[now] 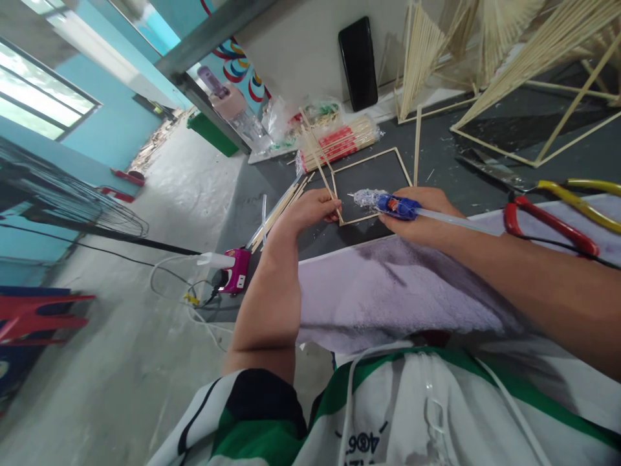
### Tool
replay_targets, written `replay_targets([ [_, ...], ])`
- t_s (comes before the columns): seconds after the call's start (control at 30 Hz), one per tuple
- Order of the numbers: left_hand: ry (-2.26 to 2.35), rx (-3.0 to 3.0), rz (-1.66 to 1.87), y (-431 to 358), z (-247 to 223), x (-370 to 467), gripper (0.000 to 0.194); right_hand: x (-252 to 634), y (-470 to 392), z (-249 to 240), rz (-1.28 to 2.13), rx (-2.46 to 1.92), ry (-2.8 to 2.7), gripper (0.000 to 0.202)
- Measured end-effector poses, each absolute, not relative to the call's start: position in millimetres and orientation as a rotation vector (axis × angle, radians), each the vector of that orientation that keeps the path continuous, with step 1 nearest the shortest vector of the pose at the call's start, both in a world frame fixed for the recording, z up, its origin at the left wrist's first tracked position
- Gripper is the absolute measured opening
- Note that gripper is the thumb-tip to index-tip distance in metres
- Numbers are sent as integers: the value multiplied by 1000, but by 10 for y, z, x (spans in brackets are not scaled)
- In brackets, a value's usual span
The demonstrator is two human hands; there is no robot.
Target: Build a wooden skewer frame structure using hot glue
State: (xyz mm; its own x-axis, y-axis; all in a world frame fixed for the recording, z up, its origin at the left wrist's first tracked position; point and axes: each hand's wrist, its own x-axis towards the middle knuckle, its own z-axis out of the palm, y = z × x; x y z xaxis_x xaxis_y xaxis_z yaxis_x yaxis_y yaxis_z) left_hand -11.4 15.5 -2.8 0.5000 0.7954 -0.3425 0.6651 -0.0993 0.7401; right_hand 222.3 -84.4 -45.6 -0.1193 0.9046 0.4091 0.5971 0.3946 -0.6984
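Note:
A square frame of thin bamboo sticks (366,159) lies flat on the dark tabletop. At its near left corner my left hand (317,208) pinches a bamboo stick (320,157) that rises at a slant from the frame. My right hand (427,202) is wrapped round a blue hot glue gun (398,206), its nozzle pointing left over the frame's inside. Strands of dried glue coat the nozzle, and a clear glue stick (456,220) sticks out of the back. Another stick (417,145) stands up beside the frame's right side; its lower end is hidden by my right hand.
A red-wrapped stick bundle (339,142) and a black phone (358,63) are at the back. Fan-shaped stick structures (538,77) stand back right. Tin snips (528,184) lie right, near a lilac towel (378,291). A magenta power adapter (237,270) with cords sits left.

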Motion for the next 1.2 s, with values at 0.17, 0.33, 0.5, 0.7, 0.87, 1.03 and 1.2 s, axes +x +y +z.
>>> replay_targets([
  [0.17,1229,1822,188,156,-39,-120,20,2229,-841,-458,467,-1311,-1829,13],
  [0.33,1218,1803,197,153,-39,-116,19,2228,-836,-455,478,-1327,-1830,14],
  [0.5,1233,1793,207,141,-23,-112,17,2225,-840,-457,476,-1325,-1823,13],
  [0.7,1233,1808,194,159,-39,-117,19,2230,-837,-463,466,-1282,-1827,14],
  [0.87,1244,1786,198,155,-31,-101,18,2230,-842,-447,482,-1318,-1847,14],
  [1.03,1254,1762,199,150,-25,-91,19,2225,-856,-433,490,-1338,-1828,15],
  [1.2,1240,1784,191,150,-26,-94,20,2223,-859,-433,503,-1327,-1827,14],
])
